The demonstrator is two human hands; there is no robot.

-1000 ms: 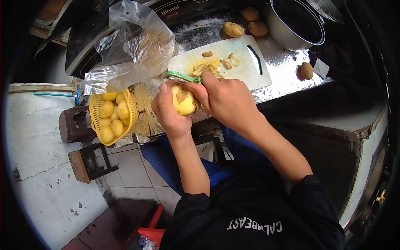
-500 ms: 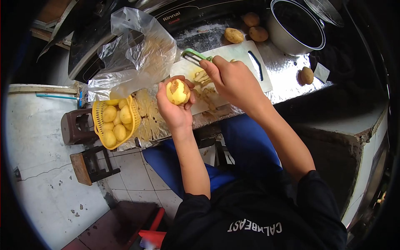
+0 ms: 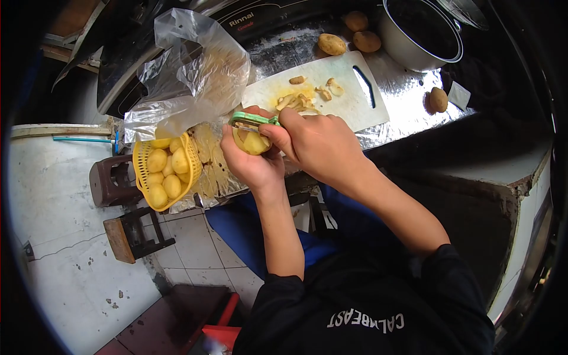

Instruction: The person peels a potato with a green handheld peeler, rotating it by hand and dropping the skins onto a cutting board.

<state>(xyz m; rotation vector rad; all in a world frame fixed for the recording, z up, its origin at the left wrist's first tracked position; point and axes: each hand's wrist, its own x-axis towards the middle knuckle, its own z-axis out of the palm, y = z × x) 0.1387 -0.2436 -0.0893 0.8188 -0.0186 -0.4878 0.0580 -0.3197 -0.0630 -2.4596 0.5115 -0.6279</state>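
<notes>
My left hand [image 3: 255, 168] is closed around a partly peeled potato [image 3: 253, 144], yellow where the skin is off. In my right hand [image 3: 322, 144] is a green-handled peeler [image 3: 251, 118], its head lying across the top of the potato. Behind my hands, a white cutting board [image 3: 361, 115] bears a pile of peelings [image 3: 294, 102] and a few loose scraps. To the left, a yellow basket [image 3: 139, 161] holds several peeled potatoes [image 3: 157, 160].
Unpeeled potatoes [image 3: 332, 44] lie at the back, and one more potato [image 3: 438, 100] sits on the right. A pot [image 3: 414, 53] stands at the back right. A clear plastic bag [image 3: 207, 71] is left of the board. Stools [image 3: 121, 236] stand on the floor.
My right hand has come down and left, bringing the peeler from above the board onto the potato. My left hand has tilted the potato, still gripping it.
</notes>
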